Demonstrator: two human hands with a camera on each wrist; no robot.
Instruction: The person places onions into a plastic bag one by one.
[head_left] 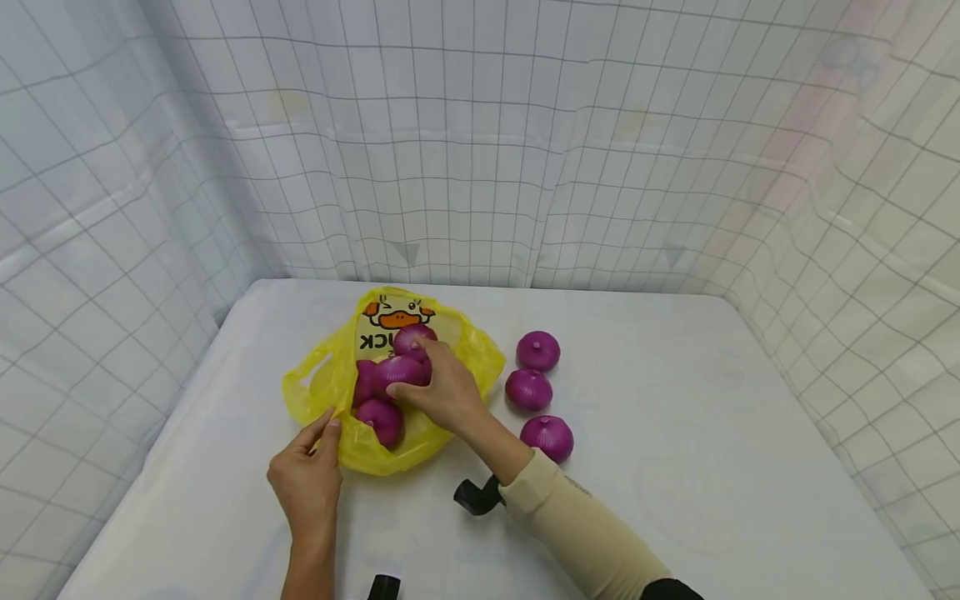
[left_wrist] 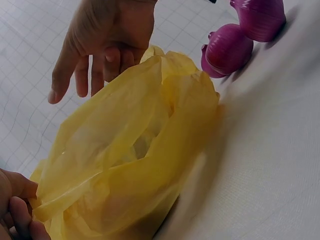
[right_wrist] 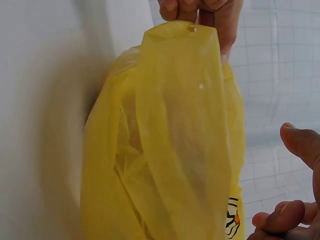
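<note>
A yellow plastic bag (head_left: 468, 358) with a duck print lies spread open on the table, several purple onions (head_left: 382, 422) inside its mouth. My left hand (head_left: 307, 471) pinches the bag's near left edge between thumb and fingers, and in the right wrist view the left hand (right_wrist: 202, 12) grips the rim too. Over the bag's mouth hovers my right hand (head_left: 444, 390), thumb and fingers spread, overlapping the onions in the head view. Both wrist views show nothing between the fingers of this right hand (left_wrist: 110, 35). From the wrist views, the bag's wall hides the onions inside.
To the right of the bag, three more purple onions (head_left: 528, 390) stand in a row on the white table (head_left: 675, 433). The nearest is partly behind my right sleeve (head_left: 581, 529). A black curved piece (head_left: 476, 497) shows by that wrist. White gridded curtains (head_left: 487, 150) surround the table.
</note>
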